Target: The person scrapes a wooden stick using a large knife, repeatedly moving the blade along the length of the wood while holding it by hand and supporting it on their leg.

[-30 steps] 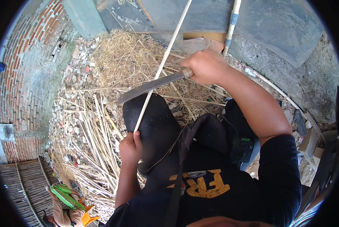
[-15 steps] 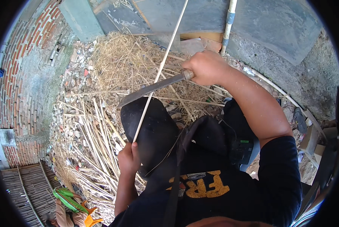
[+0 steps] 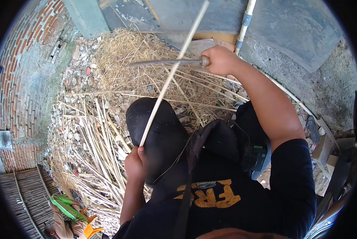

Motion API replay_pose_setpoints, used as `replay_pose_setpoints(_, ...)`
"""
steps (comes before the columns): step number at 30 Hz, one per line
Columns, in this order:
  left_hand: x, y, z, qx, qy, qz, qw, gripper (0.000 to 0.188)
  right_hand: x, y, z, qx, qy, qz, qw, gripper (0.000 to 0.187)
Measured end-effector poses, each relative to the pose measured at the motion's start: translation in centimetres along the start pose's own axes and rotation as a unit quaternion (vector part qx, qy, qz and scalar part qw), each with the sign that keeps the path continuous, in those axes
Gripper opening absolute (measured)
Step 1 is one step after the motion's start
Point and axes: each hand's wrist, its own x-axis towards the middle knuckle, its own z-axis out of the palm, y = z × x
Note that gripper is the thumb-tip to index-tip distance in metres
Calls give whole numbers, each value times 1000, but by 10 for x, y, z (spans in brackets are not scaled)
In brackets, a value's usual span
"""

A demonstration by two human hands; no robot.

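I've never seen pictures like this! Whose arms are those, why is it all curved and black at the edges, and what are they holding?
There's no robot here, just a person using two bare hands. A wide camera worn on that person's head looks down, so you see nearly what they see. That kind of camera bends straight edges and leaves the rim dark.

The left hand grips a long, pale stick near the black knee. The right hand holds a long knife by its handle. The blade crosses the stick in the picture, but I can't tell whether they touch.

On the ground are dry straw, loose sticks and broken stones. Down in the lower left corner is another person.
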Motion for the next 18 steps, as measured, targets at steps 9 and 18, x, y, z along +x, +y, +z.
replay_pose_setpoints(9,4,-7,-5,11,-7,43,999,48,-13,-43,-15,-17,-28,-13,999,21)
replay_pose_setpoints(18,9,-5,-8,-7,-6,53,999,47,2,18,-2,-31,59,42,997,18)
